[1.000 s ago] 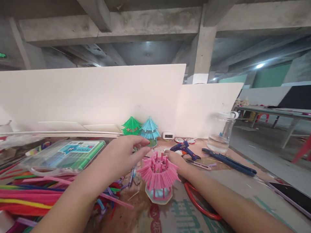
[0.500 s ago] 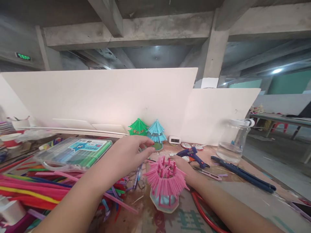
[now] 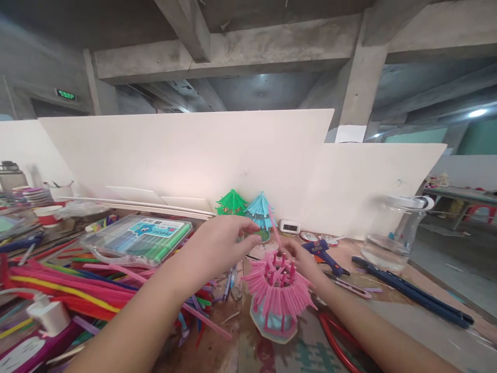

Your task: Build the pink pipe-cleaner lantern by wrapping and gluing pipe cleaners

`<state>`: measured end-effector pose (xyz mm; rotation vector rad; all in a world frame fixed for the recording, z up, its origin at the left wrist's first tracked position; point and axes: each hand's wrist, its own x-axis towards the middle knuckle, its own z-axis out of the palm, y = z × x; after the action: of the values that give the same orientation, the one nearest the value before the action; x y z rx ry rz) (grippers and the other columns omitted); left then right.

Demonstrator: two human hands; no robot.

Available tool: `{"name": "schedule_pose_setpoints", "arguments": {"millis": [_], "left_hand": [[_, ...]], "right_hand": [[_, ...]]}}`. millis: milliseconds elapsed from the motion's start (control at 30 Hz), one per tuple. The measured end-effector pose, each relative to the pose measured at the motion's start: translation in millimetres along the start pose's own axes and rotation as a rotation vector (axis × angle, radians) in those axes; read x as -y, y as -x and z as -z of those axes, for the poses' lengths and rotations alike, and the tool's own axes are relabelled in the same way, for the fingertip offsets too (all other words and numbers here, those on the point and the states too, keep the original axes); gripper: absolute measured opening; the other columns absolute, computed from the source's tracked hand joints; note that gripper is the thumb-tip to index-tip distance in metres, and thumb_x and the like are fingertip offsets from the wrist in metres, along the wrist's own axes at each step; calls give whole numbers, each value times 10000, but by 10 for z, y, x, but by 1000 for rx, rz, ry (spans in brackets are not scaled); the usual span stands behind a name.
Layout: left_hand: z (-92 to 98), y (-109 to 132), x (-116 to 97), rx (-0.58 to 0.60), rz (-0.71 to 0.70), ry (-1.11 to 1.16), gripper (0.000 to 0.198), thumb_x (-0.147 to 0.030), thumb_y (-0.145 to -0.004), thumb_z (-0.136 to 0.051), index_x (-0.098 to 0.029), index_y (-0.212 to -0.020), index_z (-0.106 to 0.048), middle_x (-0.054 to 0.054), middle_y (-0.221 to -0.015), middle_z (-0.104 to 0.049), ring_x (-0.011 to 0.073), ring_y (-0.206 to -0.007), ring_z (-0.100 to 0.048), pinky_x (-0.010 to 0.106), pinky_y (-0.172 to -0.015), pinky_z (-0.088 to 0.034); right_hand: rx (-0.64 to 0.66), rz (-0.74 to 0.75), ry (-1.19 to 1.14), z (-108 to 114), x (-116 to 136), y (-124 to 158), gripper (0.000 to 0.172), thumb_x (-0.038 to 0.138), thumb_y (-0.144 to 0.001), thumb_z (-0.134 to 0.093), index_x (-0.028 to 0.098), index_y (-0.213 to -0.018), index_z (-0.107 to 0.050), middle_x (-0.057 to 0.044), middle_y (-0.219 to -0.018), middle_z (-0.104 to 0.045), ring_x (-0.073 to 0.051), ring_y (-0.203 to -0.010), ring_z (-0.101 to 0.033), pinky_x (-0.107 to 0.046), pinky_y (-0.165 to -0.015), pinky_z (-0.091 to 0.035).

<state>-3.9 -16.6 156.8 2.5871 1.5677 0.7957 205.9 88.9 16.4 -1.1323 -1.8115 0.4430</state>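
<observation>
A small pink pavilion model (image 3: 278,285), its roof made of pipe cleaner pieces with several posts sticking up, stands on a pale octagonal base right in front of me. My right hand (image 3: 298,258) is behind its roof, fingers closed on a thin pink pipe cleaner piece (image 3: 274,228) that points upward. To the left of the roof, my left hand (image 3: 233,241) hovers with thumb and fingers apart, and nothing shows between them. Beyond the hands stand a green pavilion model (image 3: 232,201) and a light blue one (image 3: 261,207).
A glue gun (image 3: 324,255), a utility knife (image 3: 351,287), dark blue long-handled tool (image 3: 413,291) and water bottle (image 3: 392,233) lie or stand at right. Red-handled pliers (image 3: 336,336) are by my right forearm. At left are a marker case (image 3: 135,239) and piled pipe cleaners (image 3: 73,287).
My right hand has raised a pink pipe cleaner piece into sight behind the roof. The camera view has swung a little to the left; my left hand keeps its pose.
</observation>
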Motion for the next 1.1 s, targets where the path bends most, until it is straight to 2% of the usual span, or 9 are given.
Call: {"name": "schedule_pose_setpoints", "arguments": {"millis": [67, 167, 267, 367, 467, 633, 767, 967, 1100], "left_hand": [[-4, -3, -2, -23, 5, 7, 282, -361, -887, -526, -232, -1032, -730, 9, -1039, -759, 231, -931, -692, 312, -810, -515], [-43, -19, 7, -84, -6, 12, 273, -324, -892, -530, -233, -1069, -716, 20, -1084, -746, 235, -993, -679, 339, -892, -513], [-107, -52, 35, -197, -98, 26, 301, -279, -908, -517, -220, -1164, -665, 41, -1189, -700, 226, -1085, -642, 353, -966, -490], [-157, -87, 69, -314, -167, 34, 389, -272, -923, -513, -172, -1295, -566, 84, -1275, -644, 231, -1136, -613, 371, -982, -488], [-180, -108, 103, -347, -165, 20, 411, -269, -930, -517, -164, -1326, -538, 92, -1233, -670, 234, -1082, -640, 394, -961, -502], [-185, -125, 153, -304, -217, -25, 231, -215, -923, -541, -208, -1095, -697, 41, -1000, -736, 208, -933, -677, 341, -844, -535], [-202, -146, 169, -307, -263, -76, 196, -231, -901, -590, -230, -1053, -714, 39, -1056, -705, 199, -963, -664, 314, -843, -527], [-209, -140, 149, -273, -175, -82, 205, -245, -919, -546, -228, -1032, -717, 12, -958, -763, 205, -876, -703, 300, -762, -532], [-208, -115, 107, -277, -254, -68, 234, -314, -938, -527, -243, -1060, -713, 10, -980, -770, 203, -879, -710, 292, -726, -527]], "right_hand": [[-58, -29, -42, 136, 92, -62, 394, 566, -847, -351, 212, -781, -510, -35, -661, -612, -193, -619, -596, -325, -600, -493], [-121, -50, -59, 420, 281, -113, 412, 593, -834, -408, 203, -827, -543, 24, -591, -506, -156, -539, -494, -279, -518, -408], [-164, 15, -21, 697, 521, -81, 404, 597, -794, -509, 204, -807, -601, 17, -611, -524, -150, -571, -479, -266, -518, -375], [-168, 78, 25, 870, 744, 4, 355, 550, -809, -525, 211, -799, -629, 20, -599, -523, -140, -548, -456, -257, -490, -358], [-158, 108, 58, 937, 889, 81, 317, 504, -831, -507, 216, -812, -637, 21, -596, -518, -137, -545, -450, -255, -483, -354], [-129, 138, 90, 987, 995, 135, 297, 470, -846, -498, 213, -803, -640, 22, -576, -504, -133, -531, -441, -250, -477, -344], [-142, 109, 62, 1041, 1049, 172, 287, 465, -831, -512, 207, -796, -632, 31, -559, -484, -122, -505, -428, -241, -471, -346], [-97, 114, 30, 1074, 1171, 253, 282, 460, -838, -503, 205, -810, -622, 43, -536, -441, -115, -480, -405, -225, -439, -311], [-127, 157, 126, 1055, 1250, 310, 247, 402, -861, -486, 203, -814, -625, 37, -530, -478, -115, -476, -421, -228, -447, -307]]}}
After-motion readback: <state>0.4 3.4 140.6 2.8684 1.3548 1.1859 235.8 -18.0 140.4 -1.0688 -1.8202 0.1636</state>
